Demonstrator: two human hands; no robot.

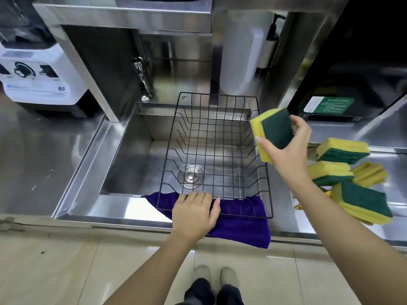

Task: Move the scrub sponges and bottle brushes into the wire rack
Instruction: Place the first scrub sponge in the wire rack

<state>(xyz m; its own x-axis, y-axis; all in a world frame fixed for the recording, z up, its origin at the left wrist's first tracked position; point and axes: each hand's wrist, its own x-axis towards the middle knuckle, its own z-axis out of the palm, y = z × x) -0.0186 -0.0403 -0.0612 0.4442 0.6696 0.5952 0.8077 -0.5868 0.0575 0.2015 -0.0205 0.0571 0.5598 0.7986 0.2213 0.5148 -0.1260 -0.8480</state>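
One long steel counter [44, 150] carried everything, with the sink [136, 155] sunk into its middle and the black wire rack [217, 150] laid across the sink's right half, nothing in it yet. Its near rim sat on a purple cloth [242, 225] draped over the sink's front lip. Off to my right, on the counter, lay the heap of scrub sponges [343, 172], yellow foam with green scouring faces, tumbled against one another; I could not make out any bottle brushes, unless the bits of yellow poking out beneath the heap belonged to them. My left hand [195, 214] lay flat on the rack's near edge and the cloth, fingers spread and gripping nothing, steadying the wire so it would not slide on the steel. My right hand [284, 148] was closed on one sponge [274, 130], thumb on the near side and fingers wrapped over the far edge, holding it tilted in the air just above the rack's right rim. I judged the thing light and soft, the foam ready to give under any squeeze, the green face rougher and easier to keep hold of, so a loose pinch across the short sides seemed enough. Dropped flat, it looked too wide to slip through the rack's gaps.
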